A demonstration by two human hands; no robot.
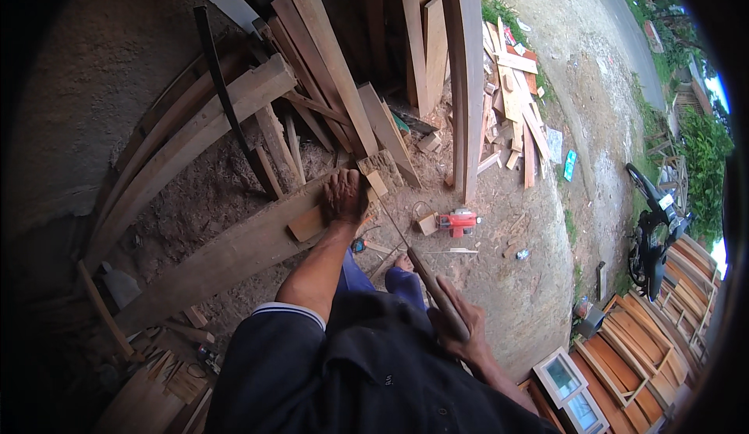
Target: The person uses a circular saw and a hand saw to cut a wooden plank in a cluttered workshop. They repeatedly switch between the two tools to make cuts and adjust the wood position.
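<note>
fingers down on the block, blade raised

the fingers (340, 186) of the left hand (344, 197) are spread and pressed flat over a small wooden block (308, 222), pinning it on the long heavy plank (234, 247) that slants across the yard. the right hand (460, 326) is wrapped tight round the wooden handle of a long-bladed tool (421, 272) — a machete or big chisel, i can't tell which — with its thin blade angled up toward the block's near end.

the block sits right at the plank's upper edge, touching the hand and partly hidden under the palm. just beyond it stands a rough stub of timber (381, 170). leaning boards (328, 59) and a curved beam (468, 83) crowd the back, offcuts (511, 98) lie scattered on the dirt, and a red power tool (457, 221) rests on the ground beside a bare foot (403, 262). a motorcycle (651, 231) is parked well apart, near stacked window frames (624, 340).

to my eye the cut would go best with the holding fingers kept back from the edge the blade meets — thumb tucked, weight straight down so the block can't skid along the plank. short, controlled strokes along the grain, with the foot kept out from under the blade's path, look safest.
</note>
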